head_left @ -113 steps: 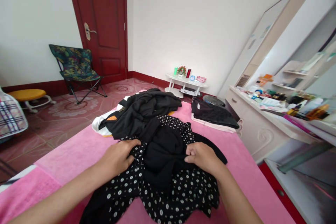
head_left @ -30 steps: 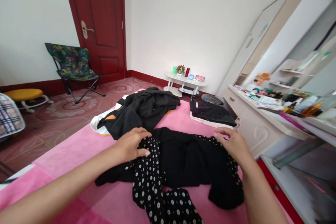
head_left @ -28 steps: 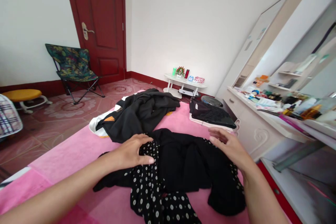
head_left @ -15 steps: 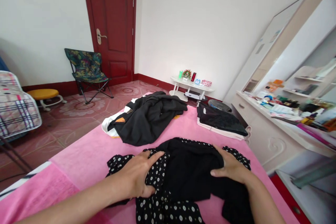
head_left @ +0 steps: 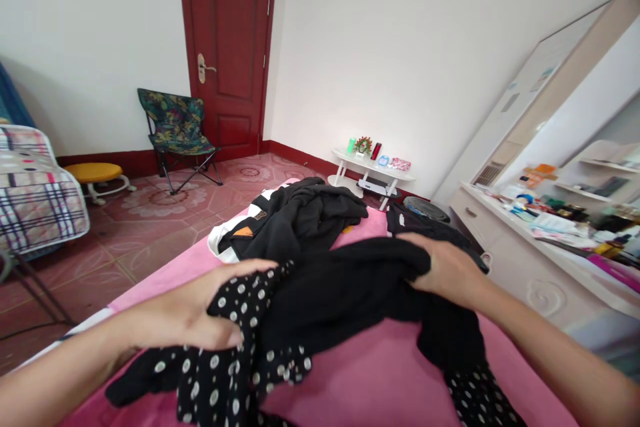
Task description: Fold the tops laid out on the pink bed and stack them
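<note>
A black garment with white-dotted sections [head_left: 340, 290] is lifted partly off the pink bed cover [head_left: 365, 373], its dotted ends hanging down on both sides. My left hand [head_left: 200, 300] grips the dotted cloth at its left, thumb in front and fingers behind. At the upper right of the black cloth, my right hand [head_left: 440, 267] is closed on the fabric, with its fingertips hidden behind the folds. Just beyond lies a heap of dark clothing [head_left: 310, 213] with white and orange parts. Folded black clothes [head_left: 425, 230] lie behind my right hand, partly covered by it.
At the right stands a white dresser [head_left: 505, 247] crowded with small items. A low white table [head_left: 370, 163] is by the far wall. To the left are a folding chair [head_left: 177, 127], a yellow stool [head_left: 95, 173] and a red door [head_left: 230, 47].
Both hands have closed on the garment and raised it from the bed. My left hand has moved left and the dotted ends now dangle. The camera view has shifted slightly.
</note>
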A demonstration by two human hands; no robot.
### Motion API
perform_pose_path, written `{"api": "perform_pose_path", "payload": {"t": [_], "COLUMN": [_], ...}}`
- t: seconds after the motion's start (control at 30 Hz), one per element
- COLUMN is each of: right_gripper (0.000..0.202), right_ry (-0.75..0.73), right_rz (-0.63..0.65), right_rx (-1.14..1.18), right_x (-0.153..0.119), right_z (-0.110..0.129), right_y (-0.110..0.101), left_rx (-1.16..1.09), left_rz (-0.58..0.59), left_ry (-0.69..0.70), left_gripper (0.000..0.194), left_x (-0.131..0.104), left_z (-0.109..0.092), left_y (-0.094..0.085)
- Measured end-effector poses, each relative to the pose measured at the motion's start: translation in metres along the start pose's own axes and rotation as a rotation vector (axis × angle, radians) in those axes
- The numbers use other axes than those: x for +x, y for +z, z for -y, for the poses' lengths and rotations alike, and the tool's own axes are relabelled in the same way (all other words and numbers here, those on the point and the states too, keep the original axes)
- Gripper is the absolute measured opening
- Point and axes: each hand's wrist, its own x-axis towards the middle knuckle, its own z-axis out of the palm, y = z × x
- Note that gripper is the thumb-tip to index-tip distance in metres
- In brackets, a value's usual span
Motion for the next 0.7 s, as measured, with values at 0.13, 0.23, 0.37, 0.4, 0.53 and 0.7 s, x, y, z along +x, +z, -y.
{"api": "perform_pose_path", "payload": {"t": [0.13,0.23,0.37,0.4,0.53,0.7], "right_gripper": [0.06,0.068,0.06,0.057,0.049,0.054], "right_ry": [-0.077,-0.039,0.056,0.069,0.239,0.629], "right_rz": [-0.332,-0.631,-0.469,-0.377,-0.109,-0.072], "right_rx": [-0.165,-0.187,-0.223,-0.253,-0.36,-0.416], "right_x": [0.105,0.157,0.168,0.162,0.128,0.098], "right_z": [0.043,0.058,0.037,0.024,-0.052,-0.168], "right_y": [-0.04,-0.028,0.037,0.056,0.108,0.119], "left_rx": [0.109,0.318,0.618,0.681,0.881,0.953], "left_rz": [-0.371,-0.618,-0.633,-0.609,-0.669,-0.698], "left_ry": [-0.006,-0.078,-0.119,-0.144,-0.187,-0.152], "left_gripper": [0.077,0.082,0.08,0.078,0.07,0.065], "left_x": [0.029,0.071,0.122,0.131,0.143,0.142], "left_z": [-0.003,0.019,0.075,0.087,0.111,0.11], "left_y": [-0.054,-0.07,-0.049,-0.039,-0.003,0.003]}}
